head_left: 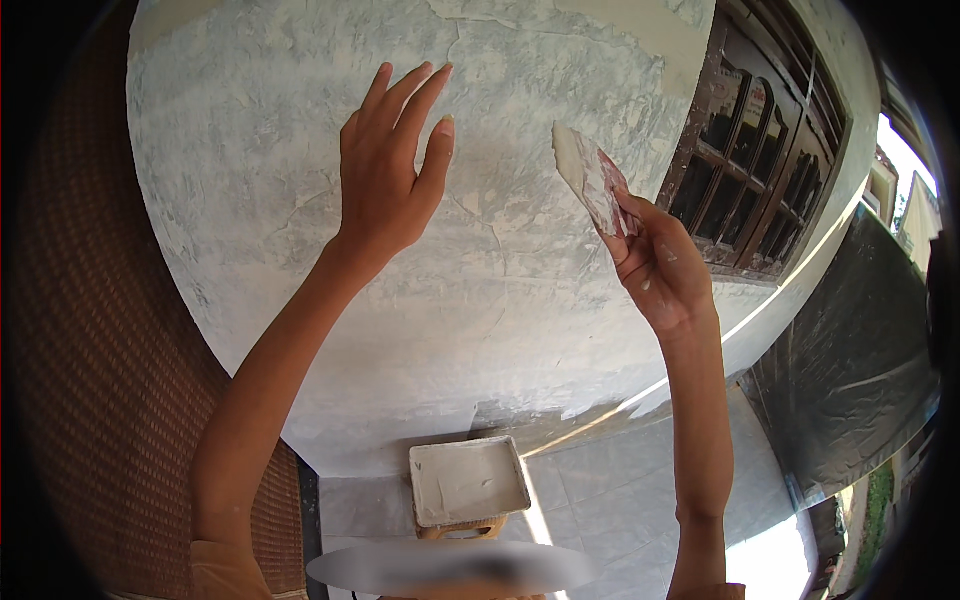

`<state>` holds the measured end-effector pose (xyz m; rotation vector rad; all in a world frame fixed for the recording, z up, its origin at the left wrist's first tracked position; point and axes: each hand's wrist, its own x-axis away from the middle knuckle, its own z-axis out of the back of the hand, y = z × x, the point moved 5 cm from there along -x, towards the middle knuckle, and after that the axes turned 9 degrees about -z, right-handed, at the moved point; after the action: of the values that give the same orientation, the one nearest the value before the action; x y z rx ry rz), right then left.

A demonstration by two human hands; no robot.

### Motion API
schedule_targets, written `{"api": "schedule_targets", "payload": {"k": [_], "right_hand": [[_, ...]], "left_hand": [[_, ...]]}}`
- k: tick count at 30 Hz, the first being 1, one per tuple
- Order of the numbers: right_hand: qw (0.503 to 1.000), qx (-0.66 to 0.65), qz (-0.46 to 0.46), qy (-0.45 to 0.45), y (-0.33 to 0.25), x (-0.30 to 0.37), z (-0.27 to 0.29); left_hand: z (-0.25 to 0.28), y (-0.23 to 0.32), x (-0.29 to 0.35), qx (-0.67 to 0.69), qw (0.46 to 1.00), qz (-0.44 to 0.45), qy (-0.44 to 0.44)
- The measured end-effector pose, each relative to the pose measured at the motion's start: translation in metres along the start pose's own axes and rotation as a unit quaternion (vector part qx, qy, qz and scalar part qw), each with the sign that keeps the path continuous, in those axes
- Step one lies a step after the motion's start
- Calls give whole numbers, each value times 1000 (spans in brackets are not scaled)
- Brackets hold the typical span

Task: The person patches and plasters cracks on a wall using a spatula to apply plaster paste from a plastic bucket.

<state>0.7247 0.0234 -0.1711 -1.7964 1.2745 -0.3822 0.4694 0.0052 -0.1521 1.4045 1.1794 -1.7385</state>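
Observation:
My right hand (668,262) grips a flat, reddish putty scraper (590,180) smeared with white paste, and more paste lies along its far edge. White spots also dot my right palm. On the left, my left hand (392,165) is raised before the wall with its fingers stretched out and nothing in it; whether it touches the surface I cannot tell. Patchy white and grey filler covers the wall (480,310) in front of me. Below stands a shallow rectangular tray (470,482) holding pale paste, set on a tan stool (462,530).
A dark wooden window (755,150) is set in the wall at the right. Woven brown matting (110,330) runs down the left side. Black plastic sheeting (850,360) hangs at the right, beyond the grey tiled floor (610,480). A blurred oval hides part of the bottom.

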Motion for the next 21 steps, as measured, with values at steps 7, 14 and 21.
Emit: {"api": "schedule_targets", "payload": {"k": [7,14,21], "right_hand": [[999,-13,28,-11,-63,-12,21],[998,-8,40,-46,-135,-57,93],[978,52,199,19,-207,-109,145]], "left_hand": [[-47,20,-54,-35,999,-32,25],[-115,48,-87,-92,994,-47,31],[-196,65,-119,-129,990,-44,25]]}}
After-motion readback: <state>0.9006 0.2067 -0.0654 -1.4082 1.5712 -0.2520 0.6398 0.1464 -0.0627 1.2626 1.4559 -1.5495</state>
